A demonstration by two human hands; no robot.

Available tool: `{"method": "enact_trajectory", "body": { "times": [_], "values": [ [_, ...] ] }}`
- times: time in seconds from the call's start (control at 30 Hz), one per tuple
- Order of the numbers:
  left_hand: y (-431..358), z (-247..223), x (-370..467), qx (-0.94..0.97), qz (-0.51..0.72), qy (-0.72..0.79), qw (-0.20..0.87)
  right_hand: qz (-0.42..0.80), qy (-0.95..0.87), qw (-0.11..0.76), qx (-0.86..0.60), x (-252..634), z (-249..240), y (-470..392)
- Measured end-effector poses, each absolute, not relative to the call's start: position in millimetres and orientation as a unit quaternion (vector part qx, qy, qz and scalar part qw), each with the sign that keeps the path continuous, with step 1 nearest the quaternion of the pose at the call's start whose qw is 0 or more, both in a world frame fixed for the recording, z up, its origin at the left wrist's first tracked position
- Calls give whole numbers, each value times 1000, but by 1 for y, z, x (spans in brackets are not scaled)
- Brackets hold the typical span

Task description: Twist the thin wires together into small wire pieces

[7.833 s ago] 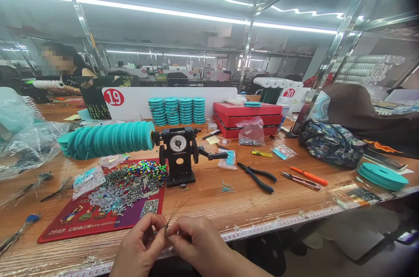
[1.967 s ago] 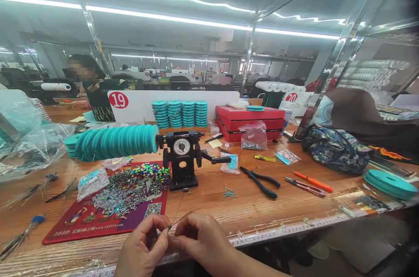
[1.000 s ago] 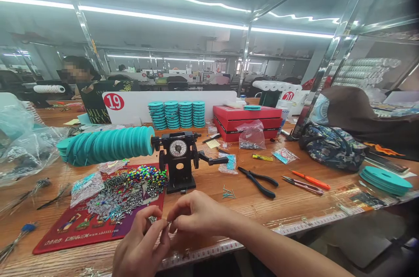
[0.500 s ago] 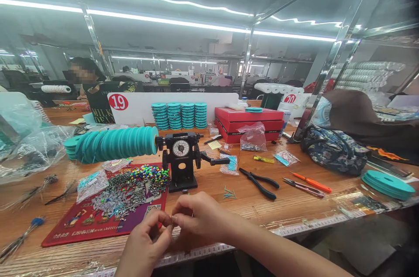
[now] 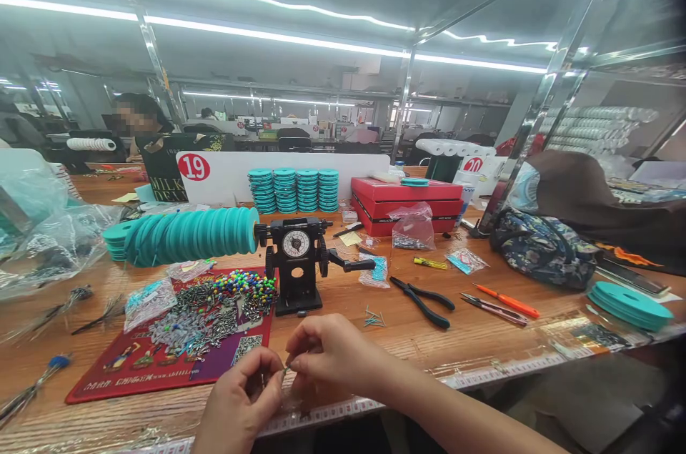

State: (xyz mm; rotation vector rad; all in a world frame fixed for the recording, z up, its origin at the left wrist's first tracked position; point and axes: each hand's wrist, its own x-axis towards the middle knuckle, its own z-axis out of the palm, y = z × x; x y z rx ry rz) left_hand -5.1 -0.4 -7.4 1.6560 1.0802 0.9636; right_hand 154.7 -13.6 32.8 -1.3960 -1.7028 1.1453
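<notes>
Cluttered wooden workbench (image 5: 471,339), factory hall

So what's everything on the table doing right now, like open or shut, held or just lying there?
Left hand: fingers pinched on a tiny part, too small to tell.
Right hand: fingers pinched on the same part.
Winder: upright, untouched.
Pliers: lying flat, handles apart.
Red box: lid shut.
Bag: lying on the table, looks closed.
Teal spools: row lying on its side.

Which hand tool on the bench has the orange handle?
The orange-handled tool lying farthest right, beyond the scissors. The pliers to its left have dark handles.
</notes>
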Motion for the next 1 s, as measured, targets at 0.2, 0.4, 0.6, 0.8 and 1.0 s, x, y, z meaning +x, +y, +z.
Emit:
{"method": "enact_trajectory", "body": {
  "times": [0.2,0.4,0.6,0.8,1.0],
  "values": [
    [-7,-5,-3,776,397,411,267,505,-636,286,-508,162,40,-12],
    [-5,-7,-3,783,393,418,241,552,-620,305,-467,163,41,-10],
    [8,-4,-4,692,320,444,470,509,-639,327,-476,161,36,-10],
    [14,-5,-2,666,311,418,534,467,-677,319,-471,162,33,-10],
    [2,-4,4,680,353,445,463,565,-617,320,-445,164,33,-6]
  ]
}}
